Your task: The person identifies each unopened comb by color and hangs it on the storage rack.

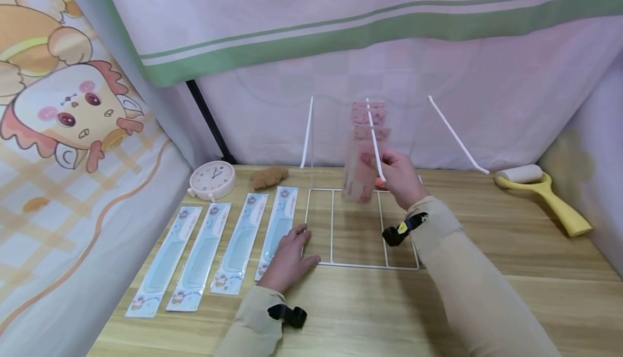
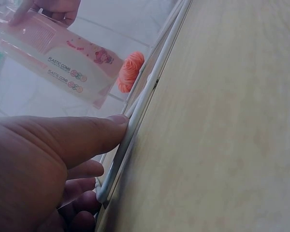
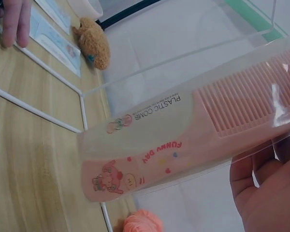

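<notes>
A white wire rack (image 1: 332, 226) stands on the wooden table, its rods rising at the back. My right hand (image 1: 384, 166) pinches pink comb packs (image 1: 359, 154) upright against the rack's middle rod (image 1: 373, 130). In the right wrist view the top pink comb pack (image 3: 183, 140) reads "PLASTIC COMB" and my right hand (image 3: 263, 191) grips its toothed end. My left hand (image 1: 303, 246) lies flat on the table at the rack's front left corner. Its thumb (image 2: 87, 133) touches the rack's base wire (image 2: 150, 87), with the pink comb packs (image 2: 63, 55) hanging beyond.
Several blue comb packs (image 1: 201, 254) lie in a row left of the rack. Behind them are a round clock (image 1: 212, 180) and a brown plush (image 1: 269, 176). A yellow lint roller (image 1: 540, 186) lies far right. An orange ball (image 2: 130, 71) sits past the rack. Fabric walls close in.
</notes>
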`<state>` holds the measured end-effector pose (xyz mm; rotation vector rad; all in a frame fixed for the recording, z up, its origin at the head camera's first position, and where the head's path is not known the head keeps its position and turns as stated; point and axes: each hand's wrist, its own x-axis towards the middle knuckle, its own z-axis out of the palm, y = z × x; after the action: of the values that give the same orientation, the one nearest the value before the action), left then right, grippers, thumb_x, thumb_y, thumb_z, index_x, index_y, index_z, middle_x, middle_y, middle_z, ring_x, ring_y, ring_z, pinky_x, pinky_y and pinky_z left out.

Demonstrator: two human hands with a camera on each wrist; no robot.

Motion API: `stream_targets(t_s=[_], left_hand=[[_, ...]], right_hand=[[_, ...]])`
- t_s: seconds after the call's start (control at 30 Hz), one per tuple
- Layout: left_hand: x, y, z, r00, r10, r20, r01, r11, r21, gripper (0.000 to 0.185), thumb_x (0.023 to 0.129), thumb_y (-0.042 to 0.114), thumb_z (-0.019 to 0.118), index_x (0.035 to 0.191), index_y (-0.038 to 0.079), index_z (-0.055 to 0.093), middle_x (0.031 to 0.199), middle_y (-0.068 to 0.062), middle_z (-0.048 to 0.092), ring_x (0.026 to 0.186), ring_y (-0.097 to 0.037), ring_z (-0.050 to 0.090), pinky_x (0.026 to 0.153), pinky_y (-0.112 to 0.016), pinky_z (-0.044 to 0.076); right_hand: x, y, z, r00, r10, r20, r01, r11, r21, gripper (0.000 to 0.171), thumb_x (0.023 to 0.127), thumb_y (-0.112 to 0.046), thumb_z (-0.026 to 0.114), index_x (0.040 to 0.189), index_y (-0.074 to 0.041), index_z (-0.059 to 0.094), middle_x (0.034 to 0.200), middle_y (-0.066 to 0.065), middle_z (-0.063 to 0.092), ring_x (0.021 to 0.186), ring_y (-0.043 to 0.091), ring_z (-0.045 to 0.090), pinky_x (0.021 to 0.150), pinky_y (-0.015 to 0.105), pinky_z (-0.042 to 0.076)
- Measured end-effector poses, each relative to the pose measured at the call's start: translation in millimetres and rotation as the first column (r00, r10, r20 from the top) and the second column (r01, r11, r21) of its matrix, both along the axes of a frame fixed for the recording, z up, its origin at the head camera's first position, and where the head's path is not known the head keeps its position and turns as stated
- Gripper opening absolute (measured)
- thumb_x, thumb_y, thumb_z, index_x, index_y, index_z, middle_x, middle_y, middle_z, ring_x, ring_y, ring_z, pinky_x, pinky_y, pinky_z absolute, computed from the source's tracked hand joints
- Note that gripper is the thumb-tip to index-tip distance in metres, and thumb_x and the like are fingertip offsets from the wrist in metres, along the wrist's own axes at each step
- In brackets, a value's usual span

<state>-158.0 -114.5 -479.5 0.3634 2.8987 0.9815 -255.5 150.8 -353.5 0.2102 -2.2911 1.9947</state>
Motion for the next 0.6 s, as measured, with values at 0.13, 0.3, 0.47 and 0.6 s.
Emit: stream_targets(t_s=[0.13, 0.3, 0.47, 0.6], left_hand=[[-0.3, 0, -0.1, 1.0, 0.003, 0.007, -0.003, 1.0, 0.004, 0.066, 0.089, 0.029, 0.076, 0.141, -0.003, 0.052, 0.157, -0.016, 0.037, 0.139, -0.04, 0.038, 0.114, -0.051, 0.036], [-0.7, 0, -1.3, 1.0, 0.005, 0.011, -0.005, 1.0, 0.005, 0.066, 0.089, 0.03, 0.076, 0.142, -0.002, 0.052, 0.157, -0.015, 0.036, 0.14, -0.039, 0.037, 0.115, -0.052, 0.035], [-1.1, 0, -1.3, 1.0, 0.01, 0.016, -0.01, 1.0, -0.002, 0.065, 0.09, 0.03, 0.076, 0.142, -0.001, 0.052, 0.158, -0.015, 0.036, 0.141, -0.039, 0.037, 0.115, -0.051, 0.035], [-0.8, 0, -0.7, 1.0, 0.013, 0.014, -0.012, 1.0, -0.002, 0.065, 0.09, 0.029, 0.076, 0.142, -0.001, 0.052, 0.158, -0.015, 0.036, 0.141, -0.039, 0.037, 0.115, -0.051, 0.036]], right_hand=[[-4.0, 1, 0.7, 1.0, 0.009, 0.008, -0.009, 1.0, 0.0, 0.033, 0.094, -0.036, 0.072, 0.084, -0.006, 0.065, 0.07, -0.002, 0.052, 0.058, 0.009, 0.042, 0.046, 0.022, 0.033], [-9.2, 2, 2.1, 1.0, 0.01, -0.006, -0.01, 1.0, -0.007, 0.032, 0.094, -0.034, 0.073, 0.083, -0.005, 0.065, 0.069, -0.004, 0.051, 0.062, 0.011, 0.044, 0.052, 0.024, 0.038], [-14.0, 1, 3.1, 1.0, 0.011, -0.017, -0.012, 0.999, -0.039, 0.028, 0.093, -0.03, 0.073, 0.083, -0.006, 0.067, 0.071, -0.006, 0.058, 0.077, 0.015, 0.05, 0.069, 0.029, 0.044], [-17.7, 0, 4.0, 1.0, -0.006, -0.009, 0.005, 1.0, -0.021, 0.029, 0.092, -0.034, 0.074, 0.081, -0.008, 0.067, 0.07, -0.006, 0.06, 0.074, 0.014, 0.05, 0.063, 0.026, 0.043]])
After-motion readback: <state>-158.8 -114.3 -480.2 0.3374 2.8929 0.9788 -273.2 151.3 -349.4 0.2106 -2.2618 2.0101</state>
